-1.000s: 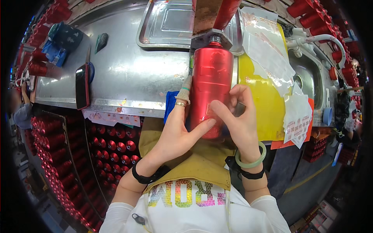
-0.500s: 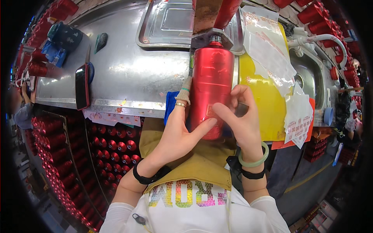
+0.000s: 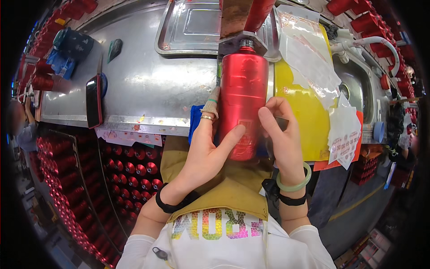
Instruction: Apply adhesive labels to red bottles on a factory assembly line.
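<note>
A shiny red metallic bottle (image 3: pixel 244 89) lies with its bare threaded neck (image 3: pixel 246 43) against a metal fixture (image 3: pixel 237 20) and its base toward me. My left hand (image 3: pixel 208 143) grips its left side near the base, thumb laid across the top beside a small square mark (image 3: pixel 244 122). A beige cloth sleeve (image 3: pixel 211 104) covers a finger of that hand. My right hand (image 3: pixel 284 134) is closed at the bottle's right side. Its thumb tip overlaps the bottle's edge and its fingers are curled; their exact contact is partly hidden.
A steel worktop (image 3: pixel 134 94) holds a tray (image 3: pixel 190 27), phone (image 3: pixel 94 101) and knife (image 3: pixel 100 62). At right are a yellow sheet (image 3: pixel 300 116), white label sheets (image 3: pixel 309 54) and a sink (image 3: pixel 358 85). Racked red bottles (image 3: pixel 134 168) stand below left. A blue cloth (image 3: pixel 195 119) hangs beside the bottle.
My right thumb has lifted off the bottle's face and drawn back to its right edge. My left thumb has shifted slightly left. The square mark remains on the bottle.
</note>
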Action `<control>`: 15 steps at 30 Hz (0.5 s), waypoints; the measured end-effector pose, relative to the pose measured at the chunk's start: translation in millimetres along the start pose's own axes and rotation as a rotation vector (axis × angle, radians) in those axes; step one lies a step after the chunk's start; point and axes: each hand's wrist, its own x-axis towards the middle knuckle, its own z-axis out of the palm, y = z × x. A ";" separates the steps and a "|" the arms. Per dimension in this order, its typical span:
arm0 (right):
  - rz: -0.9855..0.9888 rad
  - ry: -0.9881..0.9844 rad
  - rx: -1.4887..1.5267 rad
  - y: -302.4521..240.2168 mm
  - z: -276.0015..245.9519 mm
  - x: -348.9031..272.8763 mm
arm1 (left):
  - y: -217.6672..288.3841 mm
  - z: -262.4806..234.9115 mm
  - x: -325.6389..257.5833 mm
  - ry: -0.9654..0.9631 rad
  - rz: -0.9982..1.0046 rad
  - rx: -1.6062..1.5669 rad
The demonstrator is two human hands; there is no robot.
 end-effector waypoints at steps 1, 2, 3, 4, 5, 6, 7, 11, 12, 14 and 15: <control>-0.022 0.003 -0.026 1.5 0.4 0.4 | -1.5 -0.2 0.1 -0.001 0.011 -0.008; -0.043 0.006 -0.054 2.1 0.8 0.8 | -2.3 -0.4 0.3 -0.001 0.022 -0.016; -0.043 0.007 -0.054 1.7 1.1 0.9 | -1.8 -0.4 0.4 -0.001 0.021 -0.016; -0.038 0.015 -0.066 0.9 1.4 0.9 | -0.8 -0.4 0.4 -0.009 0.015 -0.013; -0.033 0.023 -0.078 0.2 1.8 0.8 | -0.3 -0.6 0.4 -0.017 0.009 -0.009; -0.033 0.023 -0.077 -0.6 1.9 0.8 | -0.6 -0.6 0.6 -0.018 0.009 -0.009; -0.024 0.017 -0.066 -1.5 1.8 0.7 | -1.3 -0.5 1.0 -0.015 0.014 -0.014; -0.043 0.016 -0.067 -1.5 2.8 0.7 | -1.6 -0.2 1.2 -0.011 0.019 -0.031; -0.043 0.017 -0.067 -1.3 2.6 0.9 | -0.4 0.5 1.6 -0.012 0.018 -0.031; -0.039 0.020 -0.075 -0.9 2.5 1.2 | 2.8 3.2 2.9 -0.002 0.018 -0.068; -0.038 0.020 -0.074 -1.3 3.2 0.9 | 1.7 3.9 3.4 -0.001 0.018 -0.067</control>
